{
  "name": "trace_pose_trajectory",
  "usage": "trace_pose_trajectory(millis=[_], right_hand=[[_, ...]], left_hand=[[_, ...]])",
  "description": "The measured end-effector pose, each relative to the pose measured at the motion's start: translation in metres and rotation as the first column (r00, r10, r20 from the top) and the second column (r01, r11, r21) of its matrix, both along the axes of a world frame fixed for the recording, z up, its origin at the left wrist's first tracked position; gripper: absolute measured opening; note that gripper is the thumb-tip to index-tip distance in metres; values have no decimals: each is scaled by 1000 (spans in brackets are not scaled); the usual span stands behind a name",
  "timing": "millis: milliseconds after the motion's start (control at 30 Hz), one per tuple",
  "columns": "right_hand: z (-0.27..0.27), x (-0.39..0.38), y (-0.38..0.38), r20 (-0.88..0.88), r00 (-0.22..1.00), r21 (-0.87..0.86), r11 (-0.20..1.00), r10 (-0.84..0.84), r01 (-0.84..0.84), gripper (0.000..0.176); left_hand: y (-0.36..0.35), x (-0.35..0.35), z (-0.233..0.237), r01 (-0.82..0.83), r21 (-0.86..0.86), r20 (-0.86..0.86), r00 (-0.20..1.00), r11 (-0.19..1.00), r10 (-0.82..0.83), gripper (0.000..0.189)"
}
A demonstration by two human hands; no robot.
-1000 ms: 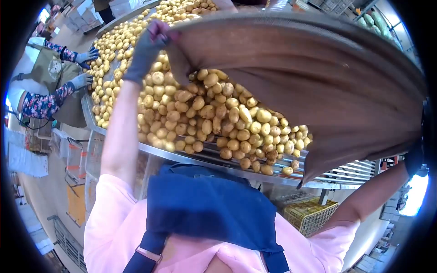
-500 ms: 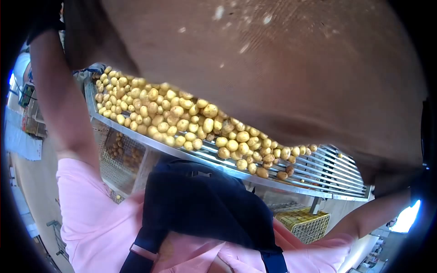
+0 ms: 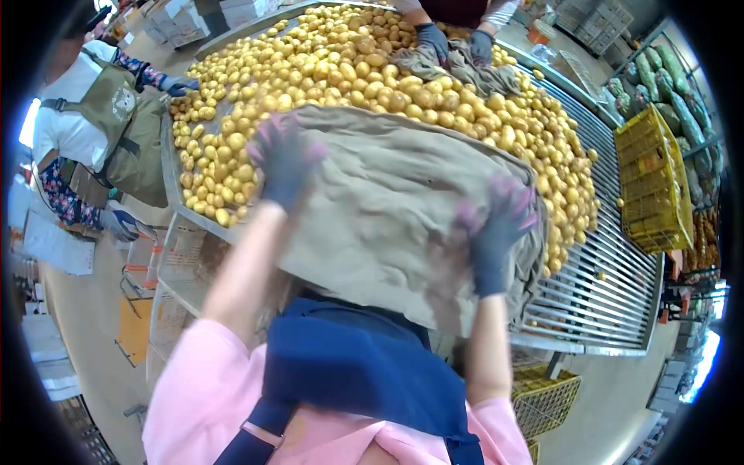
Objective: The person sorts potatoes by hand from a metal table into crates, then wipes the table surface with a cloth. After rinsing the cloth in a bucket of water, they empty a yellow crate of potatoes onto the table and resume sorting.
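A wide grey-brown cloth (image 3: pixel 387 209) lies over part of a heap of potatoes (image 3: pixel 372 81), its near edge hanging over the table's front side by my dark blue apron (image 3: pixel 356 356). My left hand (image 3: pixel 287 163), in a dark glove with purple-pink fingertips, is at the cloth's left edge with its fingers spread. On the right part of the cloth, my right hand (image 3: pixel 498 229) wears a matching glove, fingers also apart. Motion smears both hands a little.
Across the table, a person's gloved hands (image 3: pixel 457 46) rest on a bunched cloth (image 3: pixel 461 70). At left, another person (image 3: pixel 101 116) reaches to the potatoes. Metal roller bars (image 3: pixel 597 294) run at right, beside a yellow crate (image 3: pixel 655 182). Another yellow crate (image 3: pixel 546 399) stands below.
The cloth, raised high and blocking most of the view before, has come down over the potatoes. Both my arms have lowered and drawn in from far out at the sides.
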State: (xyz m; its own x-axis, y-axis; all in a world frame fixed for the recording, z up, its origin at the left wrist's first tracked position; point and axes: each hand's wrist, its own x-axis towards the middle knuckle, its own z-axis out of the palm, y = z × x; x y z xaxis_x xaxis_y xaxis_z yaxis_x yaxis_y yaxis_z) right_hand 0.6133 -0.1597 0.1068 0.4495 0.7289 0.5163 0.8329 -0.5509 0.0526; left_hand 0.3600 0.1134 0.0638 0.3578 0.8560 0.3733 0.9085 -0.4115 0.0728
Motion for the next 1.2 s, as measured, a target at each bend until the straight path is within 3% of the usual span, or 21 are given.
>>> trace_pose_trajectory(millis=[33, 133, 200, 233, 333, 400, 567, 667, 700, 767, 833, 867, 900, 933, 967, 1000, 1067, 1100, 1133, 1167, 1200], right_hand=[[-19, -42, 6, -98, 994, -5, 999, 51, -52, 77], [-40, -89, -2, -228, 971, -97, 990, 77, -101, 73], [-41, -93, -2, -233, 971, -188, 977, 57, -103, 72], [-39, -93, -1, -244, 968, -211, 971, 57, -111, 69], [-38, -96, 14, -296, 954, -276, 952, 45, -130, 68], [-45, -101, 33, -326, 937, -204, 958, 128, -202, 70], [-75, -103, 117, -330, 884, -214, 887, 330, -410, 64], [-106, -83, 176, -330, 824, -180, 826, 461, -534, 58], [-106, -81, 202, -326, 838, -124, 859, 438, -497, 57], [-94, -74, 257, -308, 844, -56, 877, 440, -477, 55], [-83, -66, 306, -256, 836, 30, 868, 485, -495, 52], [-79, -65, 331, -214, 834, 114, 861, 509, -496, 50], [-81, -56, 355, -230, 796, 94, 827, 560, -555, 50], [-83, -49, 378, -243, 752, 81, 785, 613, -614, 50], [-82, -56, 400, -171, 800, 161, 818, 575, -553, 42], [-74, -51, 419, -224, 757, 93, 787, 614, -610, 43], [-87, -32, 458, -180, 732, -5, 743, 657, -669, 44], [-77, -42, 469, -497, 665, 40, 780, 557, -624, 46], [-65, -55, 478, -756, 512, 60, 823, 407, -564, 48], [-87, -61, 480, -159, 778, 70, 793, 608, -606, 50], [-90, -75, 476, -286, 841, -77, 864, 460, -498, 50]], left_hand=[[-40, -6, -12, 117, 88, 22, 993, 989, -120, 79], [-115, -5, -38, 85, -209, 21, 996, 974, -83, 76], [-138, -19, -42, 136, -199, -27, 989, 971, -144, 76], [-140, -21, -43, 214, -189, -68, 971, 959, -230, 75], [-127, -14, -46, 182, -194, -41, 980, 964, -194, 72], [-117, -15, -50, 199, -248, 18, 980, 948, -201, 69], [-68, -6, -55, 136, -343, 160, 984, 929, -84, 64], [6, 3, -53, 205, -161, 267, 951, 965, -158, 63], [32, 6, -57, 231, -61, 306, 930, 971, -202, 64], [72, 6, -56, 136, 1, 138, 981, 991, -135, 66], [115, -4, -66, 187, 34, 238, 952, 982, -190, 65], [143, -1, -54, 149, -36, 320, 939, 988, -130, 59], [183, -11, -59, 250, 80, 201, 944, 965, -261, 52], [201, -2, -43, 146, 238, 47, 986, 960, -161, 61], [232, -9, -52, 195, 58, 94, 975, 979, -200, 64], [243, -1, -43, -25, -112, 121, 992, 993, 38, 63], [282, -10, -63, 14, 29, 59, 998, 999, -16, 60], [279, -10, -65, 9, 32, 64, 998, 999, -11, 60], [272, -6, -65, -52, 79, -1, 999, 996, 52, 58], [265, 1, -64, -112, 136, -58, 991, 984, 121, 56], [248, 4, -58, -127, -37, 113, 985, 991, 130, 52]])
